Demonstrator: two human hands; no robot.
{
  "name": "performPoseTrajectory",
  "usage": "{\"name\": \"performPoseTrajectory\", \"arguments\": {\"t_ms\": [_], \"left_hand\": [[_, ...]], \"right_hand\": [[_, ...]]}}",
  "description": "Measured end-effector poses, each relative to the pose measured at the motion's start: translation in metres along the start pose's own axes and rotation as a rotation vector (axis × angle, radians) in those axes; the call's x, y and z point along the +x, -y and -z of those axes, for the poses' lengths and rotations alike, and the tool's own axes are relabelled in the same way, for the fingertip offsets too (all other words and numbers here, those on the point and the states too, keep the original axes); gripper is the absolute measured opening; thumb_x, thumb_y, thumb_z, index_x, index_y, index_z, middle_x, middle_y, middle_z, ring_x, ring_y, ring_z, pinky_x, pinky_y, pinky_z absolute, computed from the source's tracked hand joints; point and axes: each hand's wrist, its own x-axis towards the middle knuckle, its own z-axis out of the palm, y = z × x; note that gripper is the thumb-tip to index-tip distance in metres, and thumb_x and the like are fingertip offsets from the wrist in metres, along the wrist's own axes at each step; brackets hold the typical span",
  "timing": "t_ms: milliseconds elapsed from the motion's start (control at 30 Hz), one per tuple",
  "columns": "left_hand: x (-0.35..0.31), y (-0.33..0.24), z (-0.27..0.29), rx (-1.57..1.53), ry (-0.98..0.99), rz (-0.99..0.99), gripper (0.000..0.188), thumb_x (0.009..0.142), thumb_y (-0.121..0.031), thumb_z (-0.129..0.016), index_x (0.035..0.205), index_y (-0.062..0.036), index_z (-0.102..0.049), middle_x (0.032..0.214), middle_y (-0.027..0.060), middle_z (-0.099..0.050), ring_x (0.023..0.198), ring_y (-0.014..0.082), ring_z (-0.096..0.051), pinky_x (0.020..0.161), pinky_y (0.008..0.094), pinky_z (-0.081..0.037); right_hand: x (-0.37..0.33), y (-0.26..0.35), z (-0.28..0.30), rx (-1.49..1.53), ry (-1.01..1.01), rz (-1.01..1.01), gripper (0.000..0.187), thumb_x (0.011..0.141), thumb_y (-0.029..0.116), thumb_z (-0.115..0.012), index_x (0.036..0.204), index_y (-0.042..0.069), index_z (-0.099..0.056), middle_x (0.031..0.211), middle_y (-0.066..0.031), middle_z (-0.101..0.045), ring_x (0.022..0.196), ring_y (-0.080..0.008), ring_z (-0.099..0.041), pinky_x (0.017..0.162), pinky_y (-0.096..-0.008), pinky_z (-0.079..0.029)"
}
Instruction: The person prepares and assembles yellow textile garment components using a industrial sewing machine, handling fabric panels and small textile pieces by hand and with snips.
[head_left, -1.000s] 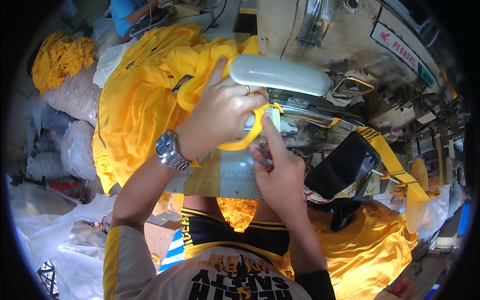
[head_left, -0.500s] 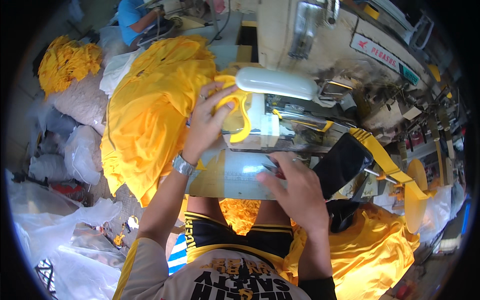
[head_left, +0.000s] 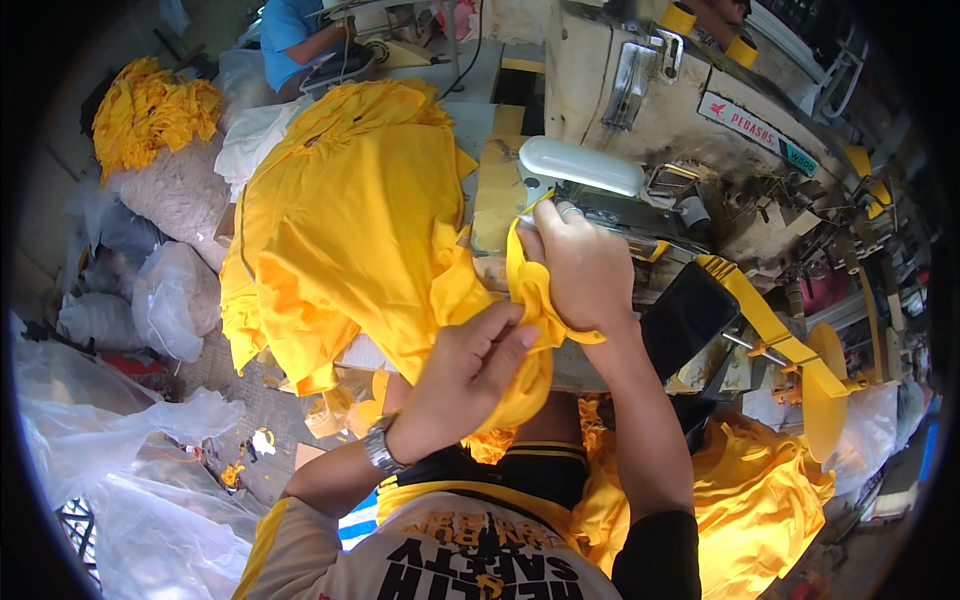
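Note:
A yellow fabric piece [head_left: 533,285] stretches between my hands in front of a sewing machine [head_left: 583,75]. My left hand [head_left: 470,365] is closed on its lower part, thumb pressed over the cloth above my lap. Farther up, my right hand [head_left: 583,268] pinches the fabric's narrow edge with bent fingers. That edge reaches toward the sewing area below the machine's rounded white cover [head_left: 580,165]. My right palm is hidden, so I cannot tell whether the small dark tool seen earlier is still there. A large heap of yellow garments [head_left: 330,230] lies against the held piece on the left.
A black phone-like device [head_left: 688,320] stands right of my right forearm. Beside it, a yellow strip [head_left: 775,325] runs from a yellow disc [head_left: 828,380] to the machine. More yellow cloth [head_left: 710,510] lies lower right; plastic bags [head_left: 150,500] lie left. A person in blue [head_left: 288,40] sits far left.
My left hand has come down toward my lap, now gripping fabric joined to the heap. My right hand has moved up to the machine and holds the fabric's edge. A curled yellow band is gone from my left hand.

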Motion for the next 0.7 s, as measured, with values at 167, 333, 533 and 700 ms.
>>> {"name": "performPoseTrajectory", "arguments": {"t_ms": [167, 333, 533, 700], "left_hand": [[-0.013, 0.004, 0.001, -0.159, -0.023, 0.031, 0.013, 0.097, -0.011, -0.057, 0.096, 0.0020, -0.055, 0.066, -0.0003, -0.043, 0.061, 0.0045, -0.036, 0.052, 0.0233, -0.032], [-0.023, 0.000, -0.003, -0.088, 0.122, 0.000, 0.011, 0.097, -0.010, -0.056, 0.098, 0.0010, -0.055, 0.065, 0.0022, -0.045, 0.059, 0.0045, -0.038, 0.052, 0.0229, -0.035], [-0.047, -0.012, -0.010, -0.109, 0.268, -0.116, 0.007, 0.094, -0.008, -0.058, 0.097, -0.0022, -0.055, 0.070, 0.0146, -0.051, 0.054, 0.0194, -0.049, 0.053, 0.0302, -0.041], [-0.040, -0.045, 0.013, -0.357, 0.565, -0.257, 0.018, 0.094, -0.003, -0.059, 0.111, 0.0006, -0.059, 0.087, 0.0135, -0.064, 0.081, 0.0220, -0.064, 0.069, 0.0297, -0.047]], "right_hand": [[-0.030, -0.011, 0.017, 0.012, 0.001, -0.052, 0.023, 0.089, 0.028, -0.061, 0.085, 0.007, -0.054, 0.077, -0.0119, -0.061, 0.070, -0.0323, -0.064, 0.060, -0.0420, -0.051], [-0.021, -0.014, 0.007, 0.009, -0.060, 0.017, 0.026, 0.090, 0.032, -0.061, 0.085, 0.007, -0.053, 0.076, -0.0128, -0.061, 0.069, -0.0331, -0.064, 0.059, -0.0430, -0.050], [-0.004, 0.015, -0.006, 0.078, 0.053, 0.071, 0.030, 0.095, 0.033, -0.053, 0.081, 0.007, -0.053, 0.073, -0.0144, -0.061, 0.067, -0.0363, -0.063, 0.057, -0.0452, -0.050], [-0.077, 0.041, -0.038, 1.239, 0.763, 0.148, 0.029, 0.097, 0.029, -0.054, 0.102, 0.002, -0.062, 0.087, -0.0105, -0.065, 0.081, -0.0227, -0.064, 0.074, -0.0376, -0.050]]}}
